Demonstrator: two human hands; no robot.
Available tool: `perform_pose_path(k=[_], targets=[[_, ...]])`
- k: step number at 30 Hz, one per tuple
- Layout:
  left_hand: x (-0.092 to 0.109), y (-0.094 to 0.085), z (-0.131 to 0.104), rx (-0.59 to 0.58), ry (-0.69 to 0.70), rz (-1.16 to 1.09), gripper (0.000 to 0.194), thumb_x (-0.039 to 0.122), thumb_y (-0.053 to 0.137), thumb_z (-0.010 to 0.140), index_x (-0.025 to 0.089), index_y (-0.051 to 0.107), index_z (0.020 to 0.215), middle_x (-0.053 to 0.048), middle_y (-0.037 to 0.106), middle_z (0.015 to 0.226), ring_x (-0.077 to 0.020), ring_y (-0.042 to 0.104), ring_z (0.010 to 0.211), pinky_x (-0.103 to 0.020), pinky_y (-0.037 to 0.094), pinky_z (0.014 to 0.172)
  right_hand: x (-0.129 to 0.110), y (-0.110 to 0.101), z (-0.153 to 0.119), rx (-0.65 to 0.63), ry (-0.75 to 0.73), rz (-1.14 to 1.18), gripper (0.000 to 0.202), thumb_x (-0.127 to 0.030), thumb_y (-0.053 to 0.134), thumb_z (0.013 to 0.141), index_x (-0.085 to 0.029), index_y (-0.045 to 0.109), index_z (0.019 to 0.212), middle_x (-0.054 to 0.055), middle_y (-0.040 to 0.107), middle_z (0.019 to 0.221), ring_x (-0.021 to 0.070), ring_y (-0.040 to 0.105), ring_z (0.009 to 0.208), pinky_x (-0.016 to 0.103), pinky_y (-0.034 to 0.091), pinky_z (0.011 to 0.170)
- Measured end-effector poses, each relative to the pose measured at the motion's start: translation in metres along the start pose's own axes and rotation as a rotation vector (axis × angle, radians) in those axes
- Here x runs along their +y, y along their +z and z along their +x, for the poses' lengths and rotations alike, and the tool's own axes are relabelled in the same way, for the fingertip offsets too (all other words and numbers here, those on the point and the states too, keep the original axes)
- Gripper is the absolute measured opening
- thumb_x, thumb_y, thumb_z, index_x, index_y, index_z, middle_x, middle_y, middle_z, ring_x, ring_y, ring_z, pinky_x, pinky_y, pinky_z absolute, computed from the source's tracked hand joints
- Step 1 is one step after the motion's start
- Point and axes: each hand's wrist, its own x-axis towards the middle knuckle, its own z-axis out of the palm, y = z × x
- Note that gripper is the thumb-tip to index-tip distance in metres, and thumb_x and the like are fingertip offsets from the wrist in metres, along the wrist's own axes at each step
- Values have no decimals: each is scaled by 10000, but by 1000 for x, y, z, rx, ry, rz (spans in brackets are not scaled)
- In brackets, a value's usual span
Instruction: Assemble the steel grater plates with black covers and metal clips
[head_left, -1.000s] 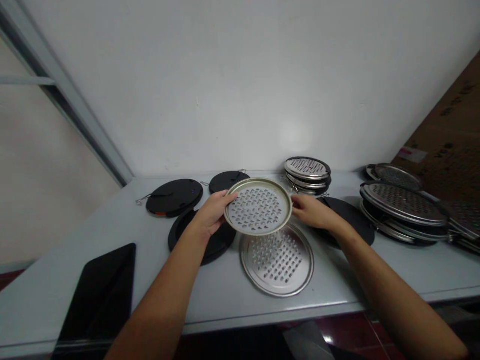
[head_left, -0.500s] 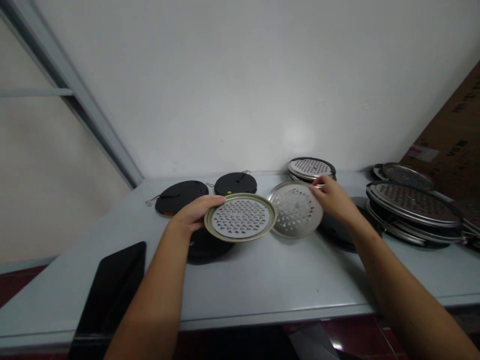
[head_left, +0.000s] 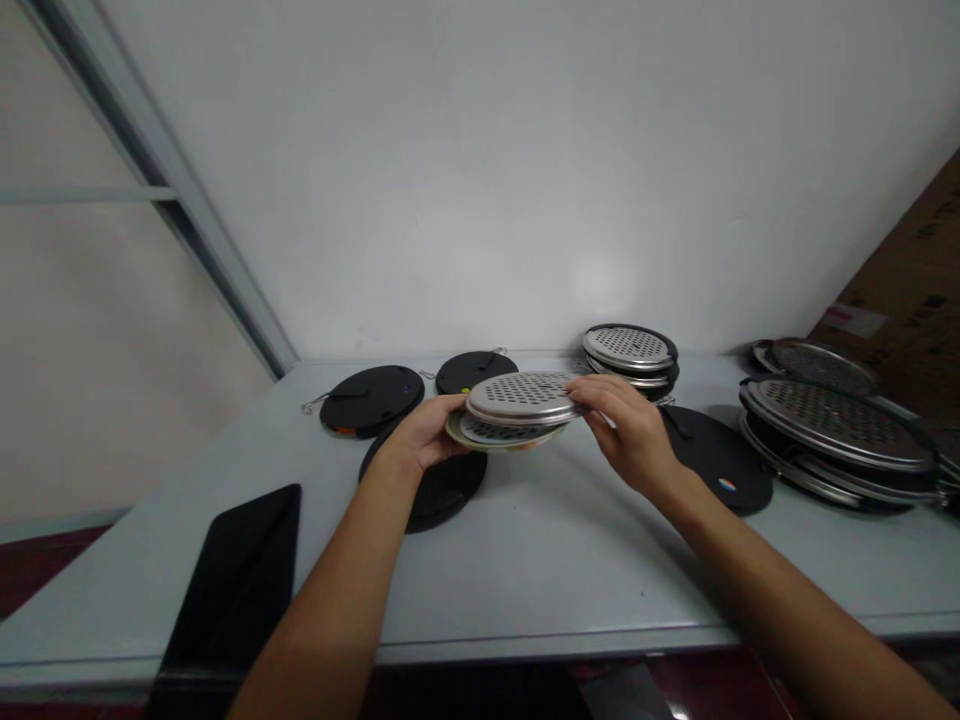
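Note:
My left hand (head_left: 429,435) grips the edge of a round perforated grater disc (head_left: 499,434) with a pale, coloured rim. A second disc, a silver perforated grater disc (head_left: 517,393), lies over it, covering most of its face. My right hand (head_left: 626,430) pinches this silver disc at its right edge. The two discs overlap above the table, slightly offset; whether they touch all round I cannot tell. Below my left hand a round black disc (head_left: 450,490) lies on the table, partly hidden.
Black round discs (head_left: 373,395) with wire hooks lie at the back left, another black disc (head_left: 720,460) at right. Stacks of grater discs (head_left: 630,348) stand by the wall and at far right (head_left: 840,420). A black flat slab (head_left: 236,570) lies front left, a cardboard box (head_left: 907,270) right.
The silver disc has moved left with my right hand, from beside the pale-rimmed disc to over it. The black disc at right is now uncovered.

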Motion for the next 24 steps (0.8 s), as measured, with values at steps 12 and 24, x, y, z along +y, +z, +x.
perform_pose_path(k=[12,24], targets=[[-4,5,-1,30,34,-115,336,317,326,861,113,593,857,-66,653,678,-149,602,587,-275,491,580,-15,4,-4,-196,118,397,298,-102,476,674,-242,590,912,31,606,1058,217,401,1162,491,177,1016],[-11,24,-9,62,154,-96,346,382,370,846,131,606,881,-66,656,673,-161,619,686,-259,482,607,-2,25,-3,96,984,708,589,-294,654,611,-221,397,1136,91,475,1202,220,464,1086,405,334,948]])
